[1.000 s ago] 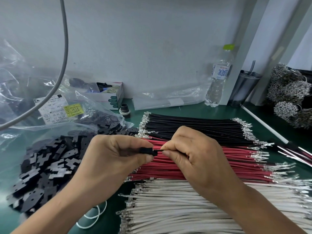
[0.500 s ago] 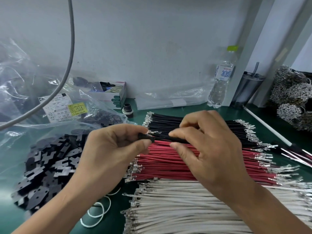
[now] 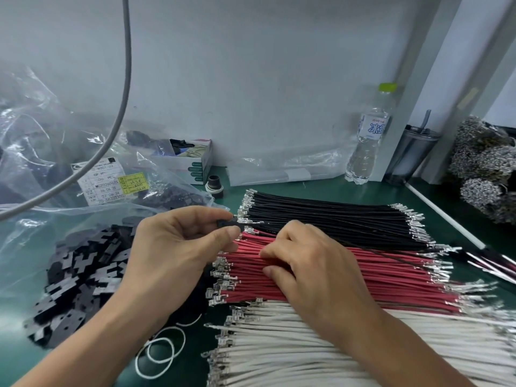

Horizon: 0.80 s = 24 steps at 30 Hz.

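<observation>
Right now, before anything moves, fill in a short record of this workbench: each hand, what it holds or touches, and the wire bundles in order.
Left hand: pinches a small black connector, with a thin black wire trailing from it
Right hand: fingertips on the red wires; cannot tell if it pinches one
Bundles, far to near: black wires, red wires, white wires
Left of bundles: pile of black parts
Surface: green table
</observation>
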Available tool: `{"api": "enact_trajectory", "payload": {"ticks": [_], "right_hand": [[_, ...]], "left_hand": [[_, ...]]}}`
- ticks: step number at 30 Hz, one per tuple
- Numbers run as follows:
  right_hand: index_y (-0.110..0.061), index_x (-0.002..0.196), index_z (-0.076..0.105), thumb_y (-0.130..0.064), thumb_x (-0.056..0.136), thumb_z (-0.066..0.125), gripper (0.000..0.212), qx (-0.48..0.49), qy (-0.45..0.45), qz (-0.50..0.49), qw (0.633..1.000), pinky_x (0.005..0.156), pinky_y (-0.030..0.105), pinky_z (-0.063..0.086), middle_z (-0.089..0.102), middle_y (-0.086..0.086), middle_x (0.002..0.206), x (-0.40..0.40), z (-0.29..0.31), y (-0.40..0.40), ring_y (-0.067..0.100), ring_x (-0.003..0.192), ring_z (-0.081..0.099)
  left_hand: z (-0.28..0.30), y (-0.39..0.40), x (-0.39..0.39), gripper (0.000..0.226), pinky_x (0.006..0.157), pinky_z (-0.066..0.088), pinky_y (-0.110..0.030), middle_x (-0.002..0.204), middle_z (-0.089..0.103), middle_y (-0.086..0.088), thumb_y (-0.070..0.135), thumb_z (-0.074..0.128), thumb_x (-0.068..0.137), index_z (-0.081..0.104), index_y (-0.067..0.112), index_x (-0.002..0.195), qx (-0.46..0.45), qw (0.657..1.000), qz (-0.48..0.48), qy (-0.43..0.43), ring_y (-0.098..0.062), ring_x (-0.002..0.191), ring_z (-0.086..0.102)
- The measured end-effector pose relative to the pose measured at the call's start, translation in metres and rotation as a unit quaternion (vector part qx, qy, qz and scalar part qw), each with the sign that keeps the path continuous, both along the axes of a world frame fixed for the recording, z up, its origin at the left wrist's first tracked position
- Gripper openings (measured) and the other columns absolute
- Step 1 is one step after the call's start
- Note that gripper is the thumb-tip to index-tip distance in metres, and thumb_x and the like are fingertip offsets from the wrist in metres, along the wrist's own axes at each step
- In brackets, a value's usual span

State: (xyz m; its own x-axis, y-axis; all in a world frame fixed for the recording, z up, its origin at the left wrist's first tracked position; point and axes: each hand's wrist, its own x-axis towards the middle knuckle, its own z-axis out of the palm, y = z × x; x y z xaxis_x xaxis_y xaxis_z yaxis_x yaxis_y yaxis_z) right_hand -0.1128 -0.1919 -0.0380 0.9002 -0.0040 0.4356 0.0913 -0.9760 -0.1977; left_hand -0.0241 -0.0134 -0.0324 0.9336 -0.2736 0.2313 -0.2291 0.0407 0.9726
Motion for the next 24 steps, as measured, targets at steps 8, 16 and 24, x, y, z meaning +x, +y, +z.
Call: {"api": "enact_trajectory", "payload": {"ticks": [8,16,24], "right_hand": [[-0.033,0.094,0.070,-0.033,0.087,0.072,0.007,0.015,-0.004,-0.014,1.000,0.069,0.022,0.043,0.057,-0.017,0.091,0.0037,-0.0023,0.0038,0.004,0.087,0.050],[-0.032,0.102,0.069,-0.028,0.085,0.075,0.019,0.026,-0.028,-0.016,0.999,0.070,0.021,0.047,0.061,-0.018,0.095,0.0049,-0.0068,0.0040,0.004,0.089,0.053],[-0.034,0.089,0.072,-0.032,0.087,0.073,0.004,0.038,-0.029,-0.011,0.999,0.068,0.021,0.045,0.057,-0.018,0.087,0.0062,-0.0028,0.0036,0.001,0.087,0.051]], "left_hand": [[0.0007,-0.0006,0.0008,0.024,0.053,0.056,-0.013,0.076,0.082,-0.003,0.025,0.086,0.063,0.083,0.024,0.087,-0.013,1.000,0.006,0.003,-0.016,0.067,0.079],[0.0025,0.0012,0.0020,0.025,0.053,0.057,-0.014,0.076,0.082,-0.004,0.026,0.086,0.063,0.084,0.023,0.087,-0.021,1.000,0.013,0.009,-0.016,0.068,0.079],[0.0020,0.0017,0.0026,0.022,0.055,0.057,-0.013,0.077,0.082,-0.004,0.021,0.088,0.066,0.084,0.023,0.088,-0.022,1.000,0.019,0.007,-0.018,0.070,0.080]]}}
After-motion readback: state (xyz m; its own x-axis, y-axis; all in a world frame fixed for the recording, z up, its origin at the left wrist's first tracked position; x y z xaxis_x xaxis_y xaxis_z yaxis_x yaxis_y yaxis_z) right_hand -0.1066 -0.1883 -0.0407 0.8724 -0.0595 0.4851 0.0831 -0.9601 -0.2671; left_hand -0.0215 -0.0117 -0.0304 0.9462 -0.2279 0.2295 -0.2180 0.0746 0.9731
